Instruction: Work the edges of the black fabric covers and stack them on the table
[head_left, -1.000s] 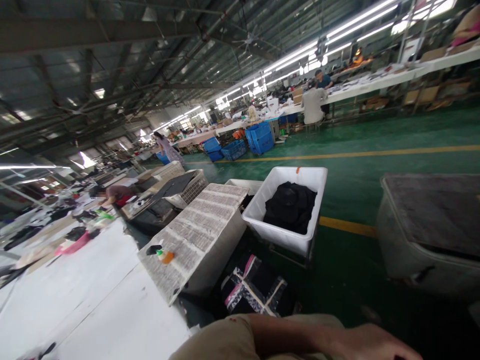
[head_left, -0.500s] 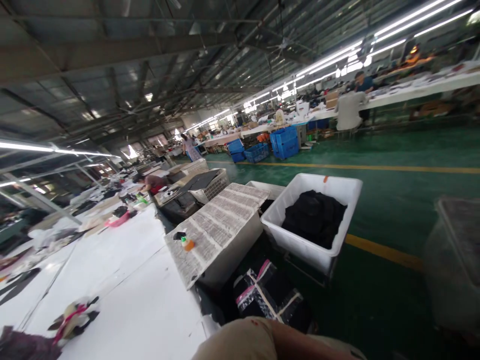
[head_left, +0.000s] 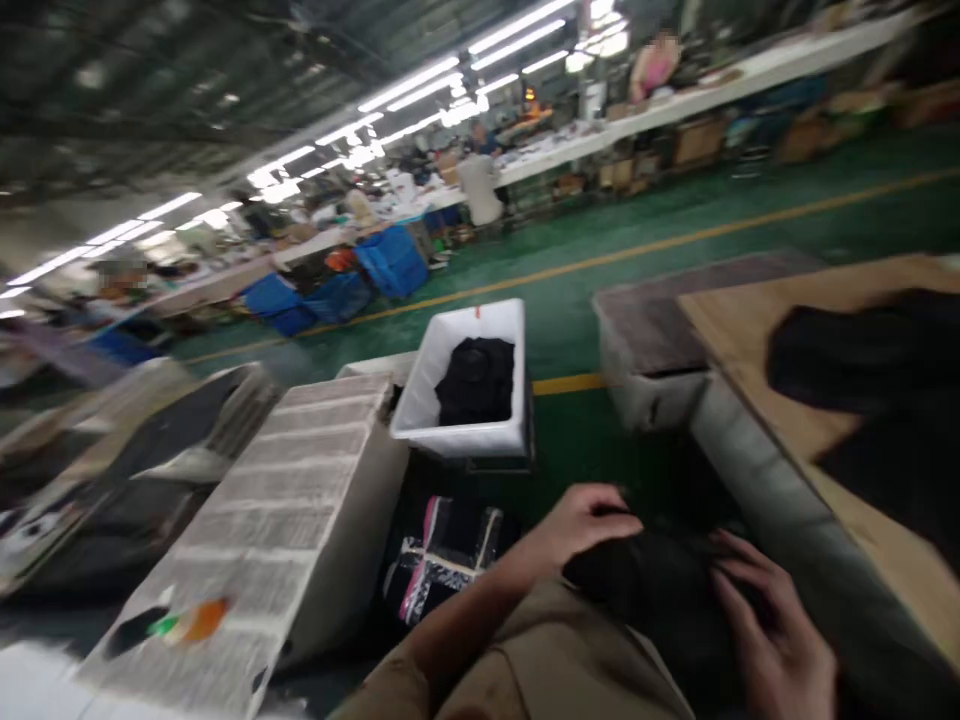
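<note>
Black cloth [head_left: 660, 590] is bunched between my two hands, low in the head view and close to my body. My left hand [head_left: 589, 525] pinches its upper left edge, thumb and fingers together. On the other side my right hand [head_left: 772, 620] is curled around the cloth's right edge. More black pieces [head_left: 862, 350] lie on a wooden board [head_left: 735, 310] at the right. Beyond my hands, a white bin [head_left: 457, 432] holds a heap of black cloth [head_left: 478, 380]. The view is somewhat blurred.
A striped grey-white cover [head_left: 300, 470] tops a long box at the left, with an orange-and-green bottle [head_left: 196, 622] on it. A taped bundle [head_left: 439, 560] sits on the floor. Beside the board stands a covered bin [head_left: 645, 320]. Blue crates [head_left: 394, 260] and seated people are farther back.
The view has swung right, bringing the wooden board in. Both my hands now show, with black cloth held between them. The white worktable has mostly left the view.
</note>
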